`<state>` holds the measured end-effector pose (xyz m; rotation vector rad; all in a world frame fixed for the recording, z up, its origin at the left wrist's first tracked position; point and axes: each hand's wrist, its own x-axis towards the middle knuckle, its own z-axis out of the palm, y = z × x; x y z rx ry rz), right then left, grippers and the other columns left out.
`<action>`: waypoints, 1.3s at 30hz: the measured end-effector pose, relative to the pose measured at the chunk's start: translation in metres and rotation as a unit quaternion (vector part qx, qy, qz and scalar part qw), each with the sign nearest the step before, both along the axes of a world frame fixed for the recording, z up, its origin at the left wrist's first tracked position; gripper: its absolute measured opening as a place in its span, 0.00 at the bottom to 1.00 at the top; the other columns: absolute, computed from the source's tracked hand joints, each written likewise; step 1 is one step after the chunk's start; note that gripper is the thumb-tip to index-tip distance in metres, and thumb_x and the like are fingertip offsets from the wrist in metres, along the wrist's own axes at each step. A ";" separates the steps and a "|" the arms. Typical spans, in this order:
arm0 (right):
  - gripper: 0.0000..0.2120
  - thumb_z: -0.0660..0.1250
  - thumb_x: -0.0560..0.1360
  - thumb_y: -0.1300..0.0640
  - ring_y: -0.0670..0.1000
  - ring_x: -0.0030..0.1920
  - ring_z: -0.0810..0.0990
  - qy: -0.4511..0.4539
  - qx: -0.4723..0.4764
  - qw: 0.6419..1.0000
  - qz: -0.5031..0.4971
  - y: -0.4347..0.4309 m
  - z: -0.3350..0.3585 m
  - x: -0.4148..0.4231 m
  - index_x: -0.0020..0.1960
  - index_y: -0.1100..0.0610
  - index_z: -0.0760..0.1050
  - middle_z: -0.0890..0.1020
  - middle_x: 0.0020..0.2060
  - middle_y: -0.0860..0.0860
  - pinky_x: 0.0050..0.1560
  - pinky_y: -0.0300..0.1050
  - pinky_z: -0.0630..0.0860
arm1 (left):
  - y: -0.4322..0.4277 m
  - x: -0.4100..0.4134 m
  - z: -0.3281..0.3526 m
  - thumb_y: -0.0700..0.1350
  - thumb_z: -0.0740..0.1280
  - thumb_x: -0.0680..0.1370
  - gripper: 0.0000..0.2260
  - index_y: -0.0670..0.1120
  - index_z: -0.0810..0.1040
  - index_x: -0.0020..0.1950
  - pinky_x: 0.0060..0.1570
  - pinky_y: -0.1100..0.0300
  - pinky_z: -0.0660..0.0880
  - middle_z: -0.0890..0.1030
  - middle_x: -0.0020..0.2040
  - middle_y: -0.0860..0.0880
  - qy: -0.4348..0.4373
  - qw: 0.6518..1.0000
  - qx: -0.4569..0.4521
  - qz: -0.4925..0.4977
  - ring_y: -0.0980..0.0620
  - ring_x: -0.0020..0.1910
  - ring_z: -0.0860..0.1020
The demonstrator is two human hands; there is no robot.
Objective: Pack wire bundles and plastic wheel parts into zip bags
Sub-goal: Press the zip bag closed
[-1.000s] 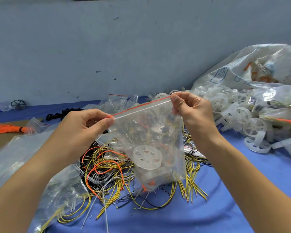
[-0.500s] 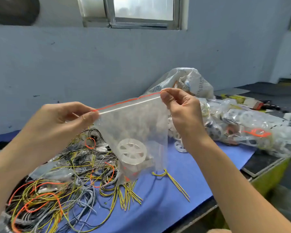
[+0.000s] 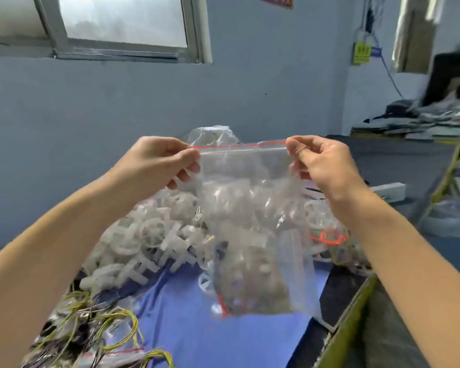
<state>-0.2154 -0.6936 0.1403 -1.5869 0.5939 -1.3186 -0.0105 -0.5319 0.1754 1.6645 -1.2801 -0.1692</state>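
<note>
A clear zip bag [image 3: 252, 224] with a red strip along its top hangs in the air in front of me. White wheel parts and some wire fill its lower half, blurred by motion. My left hand [image 3: 160, 162] pinches the bag's top left corner. My right hand [image 3: 319, 163] pinches the top right corner, so the zip edge is stretched level between them. Behind the bag lies a heap of white plastic wheel parts [image 3: 149, 237]. Yellow, black and grey wires [image 3: 96, 330] lie tangled at the lower left.
The blue table cloth [image 3: 197, 328] ends at a table edge on the right, beside a yellow-green bin rim [image 3: 351, 314]. Filled clear bags with red and yellow wire [image 3: 332, 243] lie right of the held bag. A large plastic sack [image 3: 210, 134] stands by the wall.
The view has swung right and upward. Both hands carried the bag to the right, over the wheel heap, and the zip edge is now level instead of slanted.
</note>
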 end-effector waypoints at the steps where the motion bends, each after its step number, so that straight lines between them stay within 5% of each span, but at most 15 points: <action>1: 0.03 0.70 0.78 0.55 0.43 0.28 0.75 0.010 0.005 1.000 -0.008 -0.031 0.006 0.011 0.45 0.52 0.79 0.79 0.33 0.46 0.30 0.35 0.73 | -0.036 0.013 0.005 0.45 0.67 0.79 0.08 0.43 0.84 0.45 0.30 0.64 0.74 0.85 0.40 0.50 -0.005 1.000 0.006 0.006 0.56 0.32 0.78; 4: 0.04 0.68 0.78 0.56 0.48 0.34 0.77 0.088 -0.005 0.994 -0.061 -0.130 0.012 0.056 0.49 0.56 0.81 0.80 0.38 0.49 0.38 0.43 0.75 | -0.148 0.054 0.005 0.44 0.67 0.77 0.09 0.42 0.83 0.41 0.25 0.67 0.72 0.84 0.39 0.48 -0.025 0.998 0.050 0.034 0.57 0.27 0.76; 8: 0.17 0.64 0.77 0.60 0.57 0.62 0.77 0.251 0.039 0.950 -0.183 -0.216 -0.013 0.107 0.66 0.59 0.74 0.79 0.62 0.55 0.62 0.47 0.74 | -0.271 0.095 -0.053 0.38 0.64 0.76 0.10 0.42 0.79 0.35 0.29 0.61 0.73 0.79 0.35 0.43 -0.026 0.985 0.141 0.098 0.47 0.30 0.76; 10: 0.18 0.61 0.76 0.58 0.59 0.64 0.75 0.312 -0.023 0.930 -0.194 -0.223 -0.031 0.127 0.66 0.57 0.74 0.78 0.63 0.55 0.59 0.47 0.72 | -0.309 0.106 -0.088 0.38 0.65 0.76 0.07 0.37 0.81 0.45 0.33 0.57 0.73 0.81 0.41 0.38 -0.033 0.977 0.178 0.114 0.42 0.36 0.80; 14: 0.19 0.59 0.76 0.53 0.58 0.65 0.73 0.416 -0.159 0.888 -0.118 -0.201 -0.054 0.160 0.66 0.50 0.72 0.77 0.64 0.53 0.64 0.54 0.70 | -0.337 0.105 -0.116 0.45 0.67 0.78 0.17 0.36 0.78 0.62 0.55 0.50 0.76 0.80 0.59 0.38 -0.089 0.961 0.242 0.095 0.39 0.60 0.78; 16: 0.19 0.58 0.77 0.54 0.59 0.66 0.71 0.441 -0.187 0.868 -0.126 -0.184 -0.059 0.167 0.67 0.51 0.72 0.76 0.65 0.54 0.65 0.55 0.69 | -0.327 0.098 -0.109 0.45 0.66 0.78 0.15 0.35 0.78 0.59 0.47 0.50 0.77 0.80 0.52 0.37 -0.069 0.966 0.237 0.073 0.40 0.51 0.80; 18: 0.18 0.58 0.78 0.55 0.59 0.67 0.70 0.449 -0.215 0.857 -0.134 -0.159 -0.059 0.172 0.68 0.51 0.71 0.74 0.65 0.54 0.63 0.55 0.67 | -0.300 0.091 -0.095 0.42 0.63 0.78 0.08 0.38 0.77 0.51 0.36 0.56 0.74 0.77 0.44 0.41 -0.036 0.969 0.235 0.063 0.46 0.37 0.76; 24: 0.17 0.56 0.80 0.55 0.60 0.65 0.70 0.419 -0.290 0.853 -0.116 -0.039 -0.036 0.195 0.67 0.53 0.70 0.75 0.64 0.56 0.64 0.56 0.67 | -0.162 0.099 -0.039 0.43 0.61 0.78 0.10 0.40 0.79 0.53 0.41 0.54 0.77 0.77 0.43 0.45 -0.097 0.968 0.222 0.061 0.49 0.40 0.75; 31: 0.17 0.56 0.79 0.54 0.59 0.65 0.70 0.378 -0.342 0.861 0.002 0.139 -0.013 0.242 0.67 0.51 0.70 0.75 0.63 0.55 0.63 0.56 0.67 | 0.065 0.139 0.006 0.51 0.61 0.81 0.13 0.44 0.79 0.45 0.33 0.60 0.73 0.79 0.40 0.47 -0.163 0.939 0.278 0.120 0.52 0.32 0.75; 35: 0.18 0.58 0.79 0.53 0.58 0.65 0.72 0.355 -0.373 0.851 0.100 0.257 -0.009 0.279 0.68 0.50 0.70 0.75 0.64 0.54 0.64 0.55 0.69 | 0.218 0.158 0.018 0.50 0.60 0.82 0.14 0.43 0.79 0.59 0.39 0.59 0.76 0.82 0.48 0.48 -0.170 0.893 0.373 0.187 0.51 0.41 0.79; 39: 0.18 0.59 0.79 0.53 0.59 0.63 0.73 0.335 -0.403 0.830 0.190 0.364 -0.023 0.306 0.68 0.50 0.71 0.76 0.63 0.54 0.63 0.55 0.71 | 0.361 0.169 0.008 0.51 0.58 0.82 0.16 0.43 0.78 0.58 0.44 0.55 0.79 0.82 0.49 0.49 -0.163 0.823 0.483 0.252 0.50 0.41 0.80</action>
